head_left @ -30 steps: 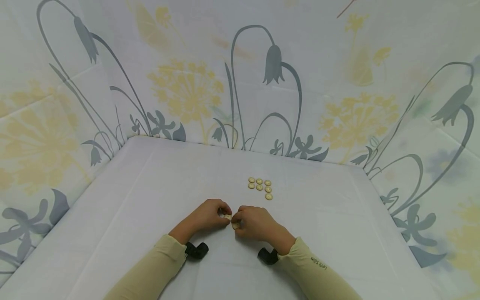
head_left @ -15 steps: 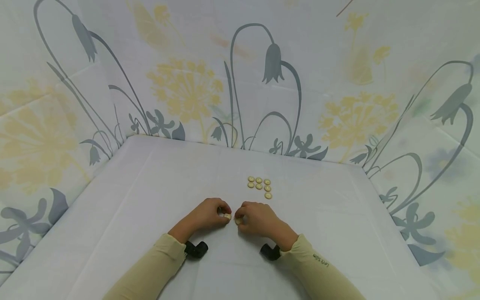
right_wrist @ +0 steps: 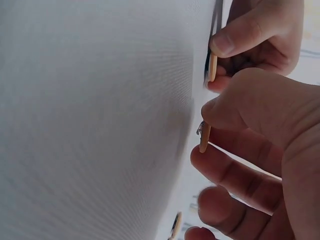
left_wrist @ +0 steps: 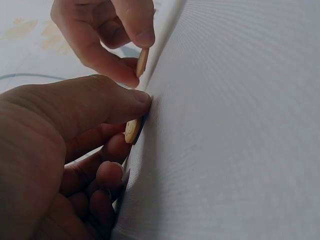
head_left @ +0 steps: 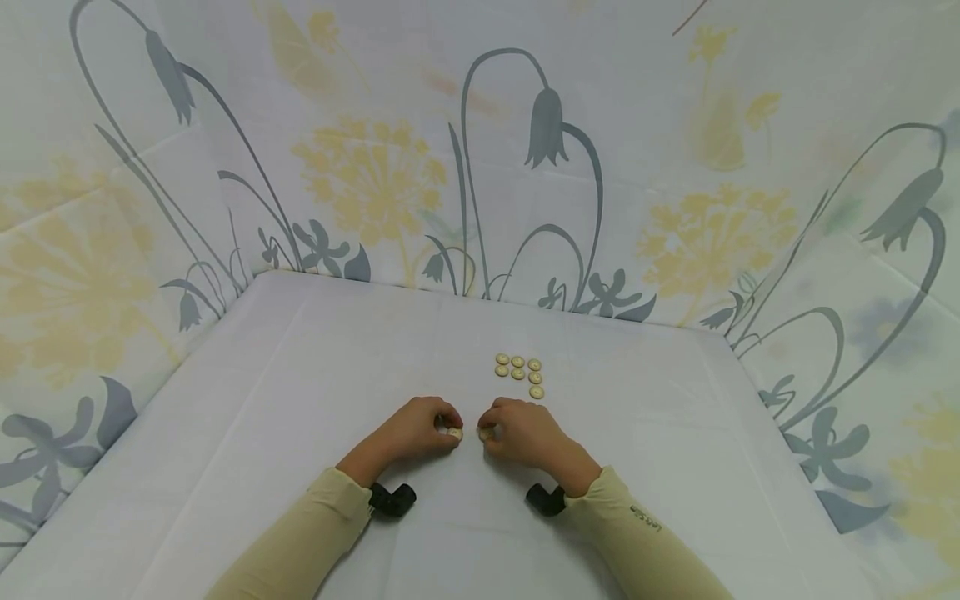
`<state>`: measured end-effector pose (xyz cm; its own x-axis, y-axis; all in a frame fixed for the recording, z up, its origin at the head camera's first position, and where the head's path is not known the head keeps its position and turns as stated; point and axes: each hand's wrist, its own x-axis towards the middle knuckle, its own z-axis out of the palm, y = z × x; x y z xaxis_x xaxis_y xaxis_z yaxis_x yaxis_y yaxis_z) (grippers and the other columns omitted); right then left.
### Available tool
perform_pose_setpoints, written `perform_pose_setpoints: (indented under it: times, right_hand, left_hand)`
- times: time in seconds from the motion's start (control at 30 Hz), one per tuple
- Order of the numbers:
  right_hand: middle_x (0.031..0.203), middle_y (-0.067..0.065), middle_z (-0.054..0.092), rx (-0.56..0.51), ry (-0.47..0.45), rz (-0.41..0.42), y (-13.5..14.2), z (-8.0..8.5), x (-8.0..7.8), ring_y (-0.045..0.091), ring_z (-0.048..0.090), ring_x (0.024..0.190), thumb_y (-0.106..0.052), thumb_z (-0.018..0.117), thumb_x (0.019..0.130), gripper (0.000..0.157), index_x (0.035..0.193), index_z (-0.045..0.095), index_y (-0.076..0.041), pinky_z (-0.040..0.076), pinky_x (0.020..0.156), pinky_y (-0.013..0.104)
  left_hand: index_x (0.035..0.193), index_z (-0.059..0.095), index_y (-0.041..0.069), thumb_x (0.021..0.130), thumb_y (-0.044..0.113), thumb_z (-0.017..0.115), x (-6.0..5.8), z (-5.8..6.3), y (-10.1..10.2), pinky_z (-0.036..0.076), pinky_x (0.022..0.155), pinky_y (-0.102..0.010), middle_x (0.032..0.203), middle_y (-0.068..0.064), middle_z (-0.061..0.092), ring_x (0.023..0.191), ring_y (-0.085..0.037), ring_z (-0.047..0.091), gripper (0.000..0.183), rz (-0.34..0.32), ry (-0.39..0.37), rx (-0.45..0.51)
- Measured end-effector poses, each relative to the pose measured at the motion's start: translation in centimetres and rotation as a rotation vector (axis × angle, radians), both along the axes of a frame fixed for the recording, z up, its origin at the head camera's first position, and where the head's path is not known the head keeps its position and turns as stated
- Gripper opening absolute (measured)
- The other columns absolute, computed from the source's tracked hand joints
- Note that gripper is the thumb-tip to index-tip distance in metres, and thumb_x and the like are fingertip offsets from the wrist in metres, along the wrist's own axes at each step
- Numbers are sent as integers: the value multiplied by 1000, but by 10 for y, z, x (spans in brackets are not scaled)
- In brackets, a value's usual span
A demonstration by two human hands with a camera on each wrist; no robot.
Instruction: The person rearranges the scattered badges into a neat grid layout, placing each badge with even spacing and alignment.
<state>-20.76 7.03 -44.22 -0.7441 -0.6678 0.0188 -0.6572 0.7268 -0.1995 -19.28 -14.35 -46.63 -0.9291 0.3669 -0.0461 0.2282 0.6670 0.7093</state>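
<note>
My left hand (head_left: pixel 417 430) stays low over the white cloth and pinches a small round wooden disc (left_wrist: pixel 131 131) between thumb and fingertip. Faint markings show on that disc's face. A second wooden disc (right_wrist: pixel 204 137) is held by its edges between the thumb and forefinger of my right hand (head_left: pixel 527 435), with a small shiny bit on its cloth-facing side. A narrow gap separates the two hands in the head view. Beyond them several matching discs (head_left: pixel 517 374) lie flat on the cloth, in two short rows with one disc below at the right.
White cloth (head_left: pixel 360 358) covers the table, and a flower-printed curtain (head_left: pixel 517 208) stands along its back and sides. A black angled piece juts from each sleeve cuff, such as the left one (head_left: pixel 393 500). One lying disc (right_wrist: pixel 176 225) shows beyond my right hand.
My right hand, holding its disc, has drawn away from my left hand, moving right and slightly farther out. My left hand and the lying discs have stayed in place.
</note>
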Motion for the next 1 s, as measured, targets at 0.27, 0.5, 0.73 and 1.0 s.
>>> perform_pose_setpoints:
  times: [0.27,0.5,0.73,1.0]
  right_hand:
    - [95,-7,66,-25,-3,-51,2,-1,-5,9,58,77,-26,69,85,20,102,75,-21,47,63,27]
    - [96,-6,65,-35,-6,-124,5,-2,-11,10,58,77,-26,69,85,20,103,74,-19,48,63,32]
    - [94,-6,66,-41,28,-156,7,-1,-15,10,56,72,-25,68,85,19,101,74,-18,47,61,31]
    - [91,-5,66,-47,15,-217,10,1,-20,14,60,76,-24,68,85,19,101,75,-18,49,63,34]
  left_hand:
    - [95,72,16,82,19,74,-1,-2,-1,46,75,-29,90,6,65,81,-10,54,13,1,-1,-6]
    - [94,73,16,82,18,74,-1,-2,-1,45,73,-27,88,6,64,79,-9,53,13,-13,5,7]
    - [95,73,16,82,19,74,-1,-1,0,46,73,-28,89,6,64,80,-9,54,14,-10,0,1]
    - [95,73,16,82,19,74,0,-1,-1,45,74,-29,89,6,64,80,-9,53,13,-5,1,-2]
